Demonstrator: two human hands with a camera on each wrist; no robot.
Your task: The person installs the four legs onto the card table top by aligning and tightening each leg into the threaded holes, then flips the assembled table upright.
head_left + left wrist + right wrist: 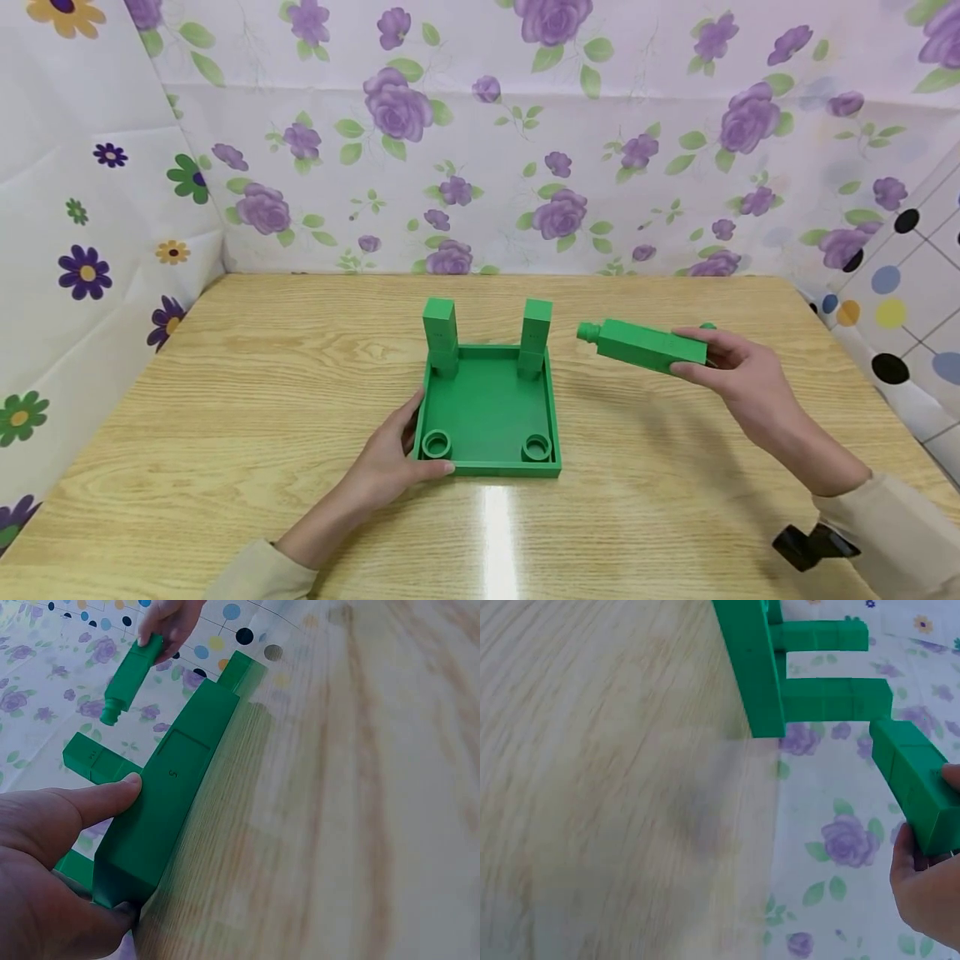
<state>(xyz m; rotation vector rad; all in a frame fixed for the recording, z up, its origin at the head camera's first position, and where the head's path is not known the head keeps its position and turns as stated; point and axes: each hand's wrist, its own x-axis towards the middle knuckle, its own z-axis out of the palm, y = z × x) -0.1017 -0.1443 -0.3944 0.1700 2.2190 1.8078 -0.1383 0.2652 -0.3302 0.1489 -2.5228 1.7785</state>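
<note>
A square green tray-like base (487, 408) with a raised rim lies on the wooden table. Two square green posts, a left post (441, 327) and a right post (536, 328), stand upright at its far corners. Round hollow sockets (536, 448) sit at the two near corners. My left hand (386, 462) holds the near left corner, with the thumb (112, 799) on the outer side face. Raised to the right of the base, my right hand (757, 392) grips a loose green leg (648, 345), its ridged round peg (588, 332) pointing left. Some right fingers are hidden behind the leg.
The wooden table (247, 358) stretches out on both sides of the base. A flowered cloth (480, 192) hangs behind its far edge, with patterned sheets at the left and right. A black strap (813, 546) is by the right sleeve.
</note>
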